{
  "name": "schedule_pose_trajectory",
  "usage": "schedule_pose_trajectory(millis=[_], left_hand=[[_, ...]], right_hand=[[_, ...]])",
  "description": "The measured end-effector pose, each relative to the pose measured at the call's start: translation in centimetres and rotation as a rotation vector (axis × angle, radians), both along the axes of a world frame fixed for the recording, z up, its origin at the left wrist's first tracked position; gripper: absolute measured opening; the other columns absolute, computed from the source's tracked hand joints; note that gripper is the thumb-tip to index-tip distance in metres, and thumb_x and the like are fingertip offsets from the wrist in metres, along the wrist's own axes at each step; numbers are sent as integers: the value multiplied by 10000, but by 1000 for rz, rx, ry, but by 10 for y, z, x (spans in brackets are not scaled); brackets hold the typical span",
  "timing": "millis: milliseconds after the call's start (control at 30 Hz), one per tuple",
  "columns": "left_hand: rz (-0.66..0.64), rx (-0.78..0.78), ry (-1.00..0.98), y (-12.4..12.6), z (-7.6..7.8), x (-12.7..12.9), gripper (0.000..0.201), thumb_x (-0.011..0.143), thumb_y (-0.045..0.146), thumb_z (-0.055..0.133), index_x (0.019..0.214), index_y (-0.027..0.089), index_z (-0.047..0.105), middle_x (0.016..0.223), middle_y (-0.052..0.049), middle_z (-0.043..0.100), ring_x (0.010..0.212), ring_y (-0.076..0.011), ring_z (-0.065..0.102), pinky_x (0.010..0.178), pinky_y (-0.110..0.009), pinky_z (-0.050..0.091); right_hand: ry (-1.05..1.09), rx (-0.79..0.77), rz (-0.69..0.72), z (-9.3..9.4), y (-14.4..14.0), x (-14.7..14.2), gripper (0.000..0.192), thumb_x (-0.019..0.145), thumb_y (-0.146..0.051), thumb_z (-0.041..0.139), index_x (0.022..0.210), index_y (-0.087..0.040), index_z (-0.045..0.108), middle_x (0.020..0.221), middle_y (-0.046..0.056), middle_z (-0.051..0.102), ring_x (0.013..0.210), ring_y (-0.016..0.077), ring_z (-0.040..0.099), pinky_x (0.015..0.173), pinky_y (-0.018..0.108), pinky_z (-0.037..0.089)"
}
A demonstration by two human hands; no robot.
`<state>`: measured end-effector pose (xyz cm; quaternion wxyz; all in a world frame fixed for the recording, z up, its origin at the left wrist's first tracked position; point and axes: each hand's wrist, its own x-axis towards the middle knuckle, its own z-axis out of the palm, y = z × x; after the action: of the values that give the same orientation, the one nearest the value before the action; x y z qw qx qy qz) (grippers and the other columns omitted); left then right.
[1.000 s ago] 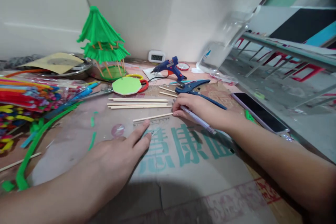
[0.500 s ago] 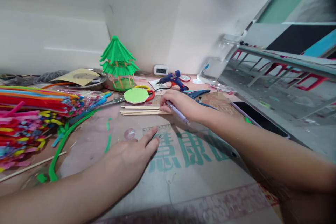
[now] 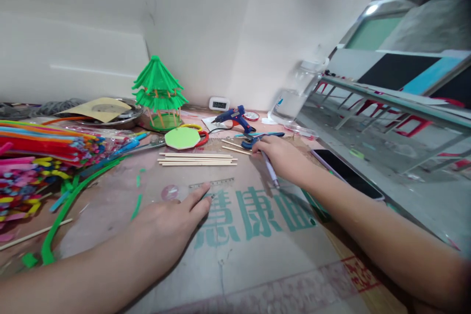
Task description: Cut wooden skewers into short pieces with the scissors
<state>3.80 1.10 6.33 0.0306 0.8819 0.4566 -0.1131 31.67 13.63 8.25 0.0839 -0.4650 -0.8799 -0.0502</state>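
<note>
My left hand (image 3: 167, 223) lies on the clear sheet with fingers stretched out, its fingertips at a small transparent ruler (image 3: 221, 182). My right hand (image 3: 278, 156) is closed around a light purple pen (image 3: 270, 170), which points down toward me. Its fingertips reach the blue-handled pliers (image 3: 250, 142); whether they grip them I cannot tell. Two thin wooden sticks (image 3: 235, 147) lie beside those fingers. Several more sticks (image 3: 196, 159) are lined up in a row left of them. Behind the row sits a light green polygon piece (image 3: 182, 138), partly covering scissors with a red and yellow handle (image 3: 203, 137).
A green pagoda-like model (image 3: 157, 91) stands at the back, near a small digital clock (image 3: 220, 103) and a blue glue gun (image 3: 233, 117). Bundles of coloured pipe cleaners (image 3: 40, 142) crowd the left. A water bottle (image 3: 294, 95) and a phone (image 3: 346, 174) are on the right.
My right hand has moved right, away from the stick row, to the pliers, with the pen still in it. Two sticks now lie apart from the row. The view has shifted slightly.
</note>
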Motion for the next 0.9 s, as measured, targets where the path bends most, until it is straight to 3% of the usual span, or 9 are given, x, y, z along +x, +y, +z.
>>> schedule_pose_trajectory(millis=[100,267,367,500,700,800,900], left_hand=[[-3,44,-48,0,-5,-3,708,860,-38,260,1478,214,495,1624,-111,298,1150,-301,692,957,-510,572],[-5,107,-116,-2,-15,-9,673,884,-12,283,1464,244,511,1624,-73,329,1082,-271,721,880,-426,602],[-23,110,-76,-1,-12,-7,684,887,-20,257,1475,234,496,1628,-72,319,1146,-286,691,927,-449,580],[-4,47,-12,0,-2,-3,698,877,-25,257,1489,232,472,1640,-87,285,1197,-290,665,973,-468,559],[-16,56,-62,-1,-3,-3,699,840,-36,277,1454,196,516,1615,-132,329,1117,-278,707,998,-510,538],[-25,110,-74,-2,-7,-5,701,837,-35,287,1450,211,523,1609,-113,355,1065,-269,725,925,-452,584],[-42,144,-66,-2,-8,-6,702,846,-30,295,1467,227,497,1614,-101,352,1062,-271,726,840,-400,617]], right_hand=[[-105,-26,-46,-3,-4,-3,200,984,-209,524,965,-150,715,986,128,693,966,263,628,832,338,423],[-94,-37,-45,0,-9,-7,169,955,-135,524,931,-166,689,949,93,690,921,247,634,769,319,406],[-95,-44,-36,2,-11,-9,194,958,-106,494,952,-166,679,959,88,687,899,237,642,749,314,403],[-126,-28,-63,-1,-11,-12,232,1011,-241,487,1075,-146,689,1063,144,688,960,276,656,779,336,422],[-126,-37,-62,-2,-12,-13,186,918,-102,513,916,-161,689,943,125,709,832,255,662,694,320,410],[-67,-26,-73,0,-13,-13,151,840,-72,536,831,-179,642,847,83,699,726,215,639,641,301,406],[229,-7,-3,4,-15,-13,105,794,-94,556,800,-199,564,758,36,659,679,194,630,626,293,438]])
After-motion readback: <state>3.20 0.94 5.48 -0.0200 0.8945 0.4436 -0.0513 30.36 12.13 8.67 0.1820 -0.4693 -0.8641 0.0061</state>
